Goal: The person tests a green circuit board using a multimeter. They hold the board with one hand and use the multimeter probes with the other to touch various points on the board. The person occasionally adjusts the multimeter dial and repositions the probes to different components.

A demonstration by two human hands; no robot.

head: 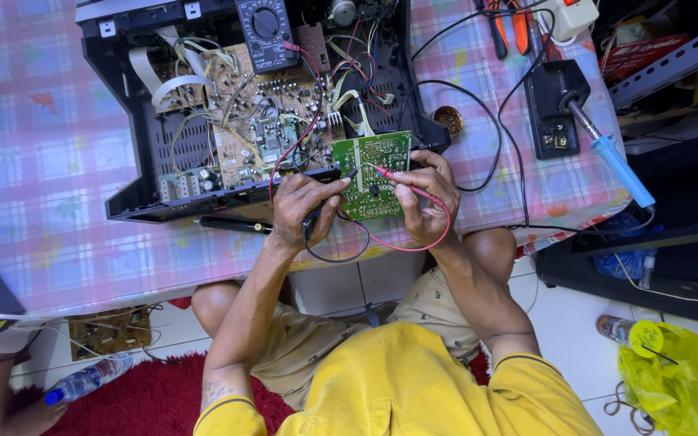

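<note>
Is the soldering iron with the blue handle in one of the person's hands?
No, the soldering iron rests in its black stand on the table, away from both hands.

Left of the open black chassis (pixel 147 173) the checked tablecloth (pixel 34 153) is bare, widest free lane. Front edge below the chassis is narrow: a black pen-like tool (pixel 232 224) lies along it, and both hands (pixel 300 211) (pixel 423 202) crowd the green circuit board (pixel 373 173), with red lead (pixel 414 242) and black lead (pixel 333 257) looping off the table edge. Right side is cluttered: black cable (pixel 494 137) arcs across, soldering stand (pixel 555 109) and blue-handled iron (pixel 620 165) block the corner, small round tin (pixel 448 121) just beside the chassis. Multimeter (pixel 264 32) sits on top of the chassis, wires everywhere inside.
</note>
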